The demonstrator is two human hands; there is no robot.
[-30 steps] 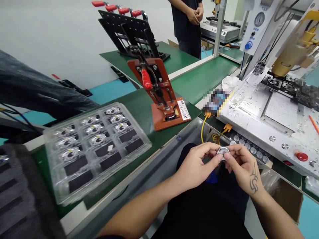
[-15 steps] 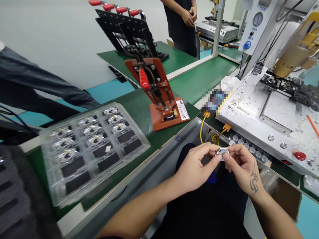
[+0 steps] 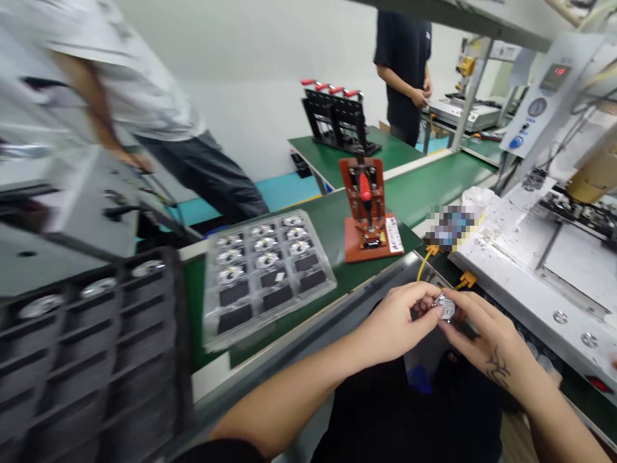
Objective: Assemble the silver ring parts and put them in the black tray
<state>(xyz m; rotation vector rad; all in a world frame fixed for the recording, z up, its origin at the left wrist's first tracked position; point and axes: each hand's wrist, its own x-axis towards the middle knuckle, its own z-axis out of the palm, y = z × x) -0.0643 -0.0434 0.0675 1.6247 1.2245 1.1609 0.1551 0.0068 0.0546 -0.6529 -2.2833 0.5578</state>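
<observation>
My left hand [image 3: 393, 325] and my right hand [image 3: 486, 337] meet in front of my lap, both pinching a small silvery metal part [image 3: 444, 307] between fingertips. The part is held just off the front edge of the green bench [image 3: 328, 222]. To the left of my hands lies a clear plastic tray [image 3: 265, 273] with several silver parts in its far pockets and dark pockets nearer me. An orange-red toggle-clamp jig [image 3: 367, 212] with a red handle stands beyond my hands.
A black slotted tray [image 3: 87, 360] with round parts fills the near left. A white machine bed [image 3: 544, 257] with a control box [image 3: 535, 103] is on the right. Black jigs [image 3: 337, 122] sit far back. One person stands at left, another at the back.
My head has swung left and up, bringing the black tray and a person in a light shirt into view. Both hands still hold the small part, now lower right in view.
</observation>
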